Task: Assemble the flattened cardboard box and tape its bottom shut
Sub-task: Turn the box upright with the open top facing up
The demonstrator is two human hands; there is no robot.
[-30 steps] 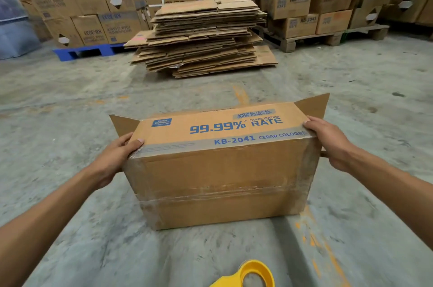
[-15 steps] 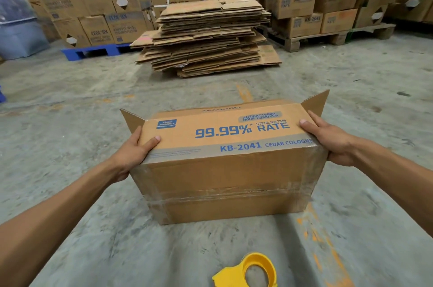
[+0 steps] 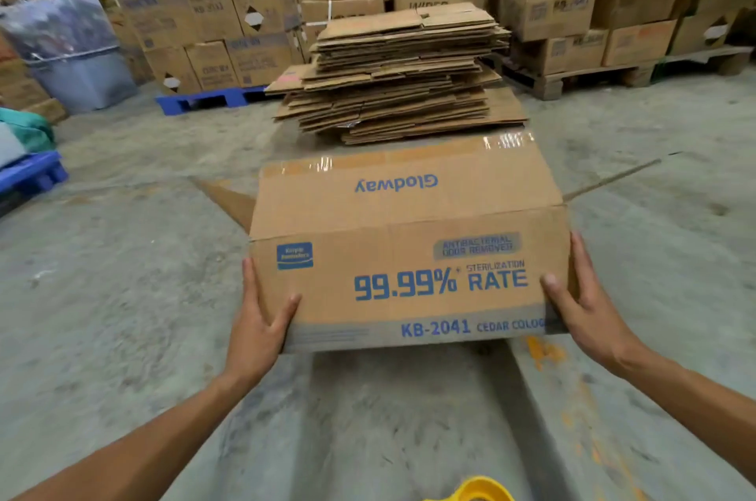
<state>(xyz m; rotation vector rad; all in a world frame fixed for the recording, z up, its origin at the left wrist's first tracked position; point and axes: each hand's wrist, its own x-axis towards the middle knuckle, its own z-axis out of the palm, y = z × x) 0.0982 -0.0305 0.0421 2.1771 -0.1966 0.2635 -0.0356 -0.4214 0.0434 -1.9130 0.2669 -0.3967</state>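
Observation:
A brown cardboard box [image 3: 405, 255] printed "99.99% RATE" and "KB-2041" is held off the concrete floor in the head view, its printed side facing me. A flap marked "Glodway" stretches away from me, with shiny clear tape along its far edge. Side flaps stick out left and right. My left hand [image 3: 259, 320] grips the box's lower left corner. My right hand [image 3: 581, 296] grips its right edge. The taped bottom is hidden from view. A yellow tape dispenser [image 3: 476, 492] peeks in at the bottom edge of the frame.
A pile of flattened cartons [image 3: 401, 71] lies just beyond the box. Stacked boxes on a blue pallet [image 3: 204, 102] stand at the back left, more on a wooden pallet [image 3: 572, 77] at the back right. A grey bin [image 3: 77, 63] is at the far left.
The box has been lifted from the floor and tipped away from me; the taped bottom face has gone out of sight and the printed side now faces up. Both hands stayed on its ends.

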